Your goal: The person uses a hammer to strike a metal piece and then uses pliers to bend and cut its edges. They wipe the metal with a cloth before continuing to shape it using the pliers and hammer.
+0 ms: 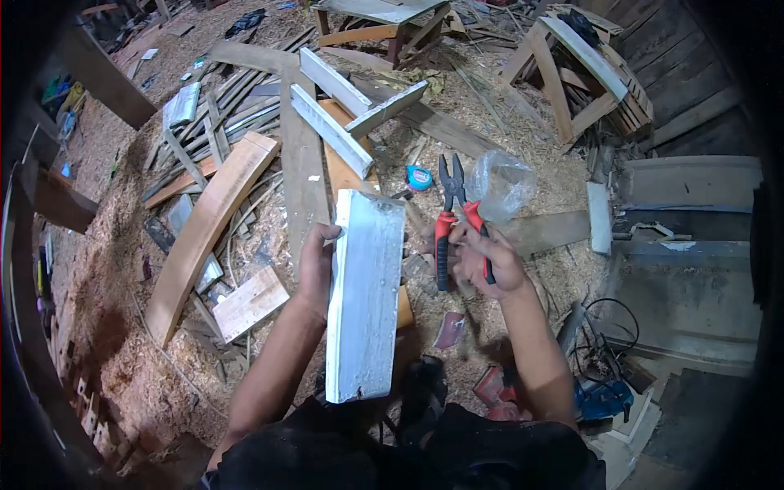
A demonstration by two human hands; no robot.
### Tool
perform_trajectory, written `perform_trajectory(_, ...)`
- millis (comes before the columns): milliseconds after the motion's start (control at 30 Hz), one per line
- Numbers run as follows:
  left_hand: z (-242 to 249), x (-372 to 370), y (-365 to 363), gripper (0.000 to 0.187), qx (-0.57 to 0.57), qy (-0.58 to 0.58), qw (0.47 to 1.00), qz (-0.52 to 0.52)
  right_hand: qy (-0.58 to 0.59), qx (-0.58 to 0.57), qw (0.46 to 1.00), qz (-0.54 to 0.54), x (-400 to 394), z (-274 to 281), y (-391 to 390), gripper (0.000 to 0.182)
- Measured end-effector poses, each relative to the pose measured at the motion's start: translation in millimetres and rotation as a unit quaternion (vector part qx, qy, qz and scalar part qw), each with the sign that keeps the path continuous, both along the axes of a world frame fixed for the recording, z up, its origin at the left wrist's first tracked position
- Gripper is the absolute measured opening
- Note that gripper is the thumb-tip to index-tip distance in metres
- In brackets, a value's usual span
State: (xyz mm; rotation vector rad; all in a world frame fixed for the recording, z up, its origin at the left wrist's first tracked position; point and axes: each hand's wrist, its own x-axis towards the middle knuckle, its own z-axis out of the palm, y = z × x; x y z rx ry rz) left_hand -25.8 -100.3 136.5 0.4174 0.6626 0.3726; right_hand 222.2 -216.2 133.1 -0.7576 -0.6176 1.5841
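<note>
Upright in front of me stands a white-painted wooden board [365,286], its paint worn and streaked. My left hand [314,265] grips its left edge, the thumb resting on the face and the other fingers hidden behind. In my right hand [494,261] is a pair of pliers [452,196] with red and black handles, jaws pointing up and spread apart. The pliers are to the right of the board and apart from it. Beyond the board, a teal tape measure [418,177] lies on the ground near a crumpled clear plastic bag [505,184].
White-painted pieces [331,126] joined together lie ahead. A curved plank [214,229] and a pile of wood strips [237,106] are on the left. A blue power tool [603,398] with a black cord sits at lower right. Sawdust and shavings [184,380] cover the floor.
</note>
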Motion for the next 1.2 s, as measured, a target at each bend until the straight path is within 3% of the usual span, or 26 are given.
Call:
perform_trajectory(67,5,-2,-1,0.084,0.006,-0.002,1.0,-0.002,-0.058,-0.01,0.998,-0.013,-12,-5,-4,0.03)
perform_trajectory(100,6,-3,-2,0.082,0.0,0.011,1.0,0.004,-0.181,0.016,0.983,-0.026,-20,-2,-3,0.03)
perform_trajectory(167,5,-6,-4,0.08,-0.009,-0.001,1.0,-0.009,-0.419,0.063,0.904,-0.053,-32,10,-3,0.03)
perform_trajectory(200,6,-7,-4,0.079,0.002,0.015,1.0,-0.003,-0.437,0.063,0.895,-0.065,-40,12,-2,0.031)
perform_trajectory(267,8,-8,-7,0.078,0.022,0.045,0.999,0.007,-0.589,0.098,0.792,-0.124,-51,8,2,0.032)
perform_trajectory(333,9,-8,-8,0.076,0.037,0.053,0.998,0.019,-0.735,0.148,0.644,-0.152,-51,-3,4,0.036)
perform_trajectory(433,5,-10,-4,0.075,0.035,0.048,0.998,0.02,-0.789,0.163,0.569,-0.165,-56,-10,4,0.038)
perform_trajectory(567,16,-10,-7,0.075,0.026,0.061,0.998,0.014,-0.803,0.176,0.549,-0.152,-61,-2,3,0.036)
perform_trajectory(767,3,-13,-1,0.075,0.016,0.023,1.0,0.008,-0.864,0.166,0.455,-0.136,-69,3,4,0.025)
perform_trajectory(867,4,-10,0,0.064,0.014,0.041,0.999,0.03,-0.848,0.158,0.493,-0.114,-71,6,9,0.022)
perform_trajectory(967,-2,-11,2,0.048,0.073,0.129,0.989,0.016,-0.843,0.143,0.513,-0.079,-73,1,10,0.022)
perform_trajectory(1000,8,-11,-2,0.029,0.065,0.133,0.988,0.045,-0.84,0.148,0.515,-0.086,-73,1,12,0.027)
perform_trajectory(1067,4,-17,-1,0.03,0.093,0.153,0.983,0.041,-0.833,0.156,0.52,-0.102,-73,5,16,0.038)
perform_trajectory(1200,4,-16,-6,0.037,0.186,0.084,0.978,0.053,-0.817,0.136,0.545,-0.128,-77,6,17,0.033)
